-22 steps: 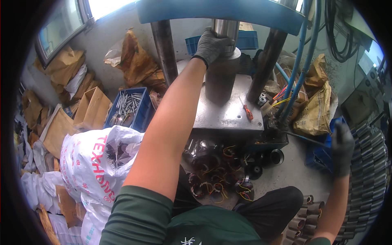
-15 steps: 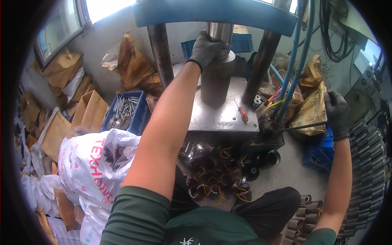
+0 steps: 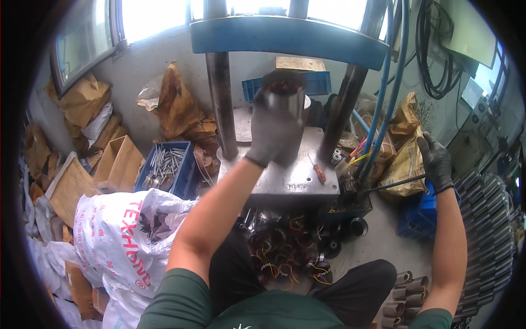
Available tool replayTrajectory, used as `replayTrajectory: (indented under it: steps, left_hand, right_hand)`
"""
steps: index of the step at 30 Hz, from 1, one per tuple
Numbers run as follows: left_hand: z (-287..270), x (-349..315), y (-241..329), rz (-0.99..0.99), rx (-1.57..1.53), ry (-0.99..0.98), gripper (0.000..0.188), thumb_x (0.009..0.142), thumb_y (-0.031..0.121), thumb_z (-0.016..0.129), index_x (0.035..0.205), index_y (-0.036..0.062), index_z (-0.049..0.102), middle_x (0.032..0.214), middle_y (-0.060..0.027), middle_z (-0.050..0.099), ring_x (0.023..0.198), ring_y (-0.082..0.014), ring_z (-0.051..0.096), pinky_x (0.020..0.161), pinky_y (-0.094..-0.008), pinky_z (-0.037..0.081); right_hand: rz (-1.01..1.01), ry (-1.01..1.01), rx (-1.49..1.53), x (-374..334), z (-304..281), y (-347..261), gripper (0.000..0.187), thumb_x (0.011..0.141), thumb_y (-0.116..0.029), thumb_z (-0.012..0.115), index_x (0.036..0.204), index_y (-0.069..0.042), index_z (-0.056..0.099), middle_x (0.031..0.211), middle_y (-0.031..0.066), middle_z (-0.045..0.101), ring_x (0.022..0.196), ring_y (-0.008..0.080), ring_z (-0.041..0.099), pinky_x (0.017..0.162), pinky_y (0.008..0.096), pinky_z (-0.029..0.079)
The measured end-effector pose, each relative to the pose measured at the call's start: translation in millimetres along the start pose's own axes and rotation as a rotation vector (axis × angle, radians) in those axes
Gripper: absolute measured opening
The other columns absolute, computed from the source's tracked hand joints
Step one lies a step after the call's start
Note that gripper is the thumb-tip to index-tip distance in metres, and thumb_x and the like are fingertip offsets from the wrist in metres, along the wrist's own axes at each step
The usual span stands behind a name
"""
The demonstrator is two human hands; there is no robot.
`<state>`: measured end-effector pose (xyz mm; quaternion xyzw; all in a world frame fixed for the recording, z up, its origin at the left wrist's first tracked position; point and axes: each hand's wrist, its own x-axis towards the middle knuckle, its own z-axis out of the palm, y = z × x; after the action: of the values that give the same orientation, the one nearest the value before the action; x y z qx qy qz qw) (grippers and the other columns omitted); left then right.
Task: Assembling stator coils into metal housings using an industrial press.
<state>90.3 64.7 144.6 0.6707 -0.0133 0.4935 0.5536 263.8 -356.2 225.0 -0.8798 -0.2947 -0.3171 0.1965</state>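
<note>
A gloved left hand (image 3: 276,134) gripped a metal cylinder (image 3: 289,104), reddish inside, at the press (image 3: 290,41); the right hand (image 3: 436,160) was beside the press's lever (image 3: 397,183), grip unclear. That piece appeared assembled; wired coils (image 3: 279,241) below the press seemed still to do.

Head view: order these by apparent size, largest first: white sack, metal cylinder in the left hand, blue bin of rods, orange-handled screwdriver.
1. White sack
2. Blue bin of rods and metal cylinder: too close to rank, since the left hand partly covers the blurred cylinder
3. Orange-handled screwdriver
</note>
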Motion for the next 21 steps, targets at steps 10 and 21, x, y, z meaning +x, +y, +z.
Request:
replayTrajectory:
  steps: [10,21]
  left_hand:
    - [-47.7,-147.6,-41.5,-0.673,-0.802,0.241,0.069,0.084,0.013,0.076,0.146,0.0063,0.044,0.129,-0.0119,0.060,0.124,-0.0294,0.061,0.108,-0.0475,0.053]
    - [-54.8,-139.1,-50.5,-0.724,-0.945,0.295,0.061,0.080,0.007,0.081,0.134,0.0044,0.054,0.115,-0.0117,0.067,0.106,-0.0274,0.070,0.089,-0.0455,0.063]
  right_hand:
    - [-0.356,-0.006,-0.222,-82.4,-28.3,-34.7,0.049,0.087,-0.033,0.075,0.127,-0.007,0.064,0.105,0.0116,0.071,0.103,0.0317,0.067,0.118,0.0526,0.032]
    - [-0.502,-0.402,0.259,-133.1,46.5,-241.0,0.058,0.078,-0.017,0.083,0.129,-0.003,0.060,0.119,0.0199,0.066,0.107,0.0413,0.065,0.092,0.0454,0.056]
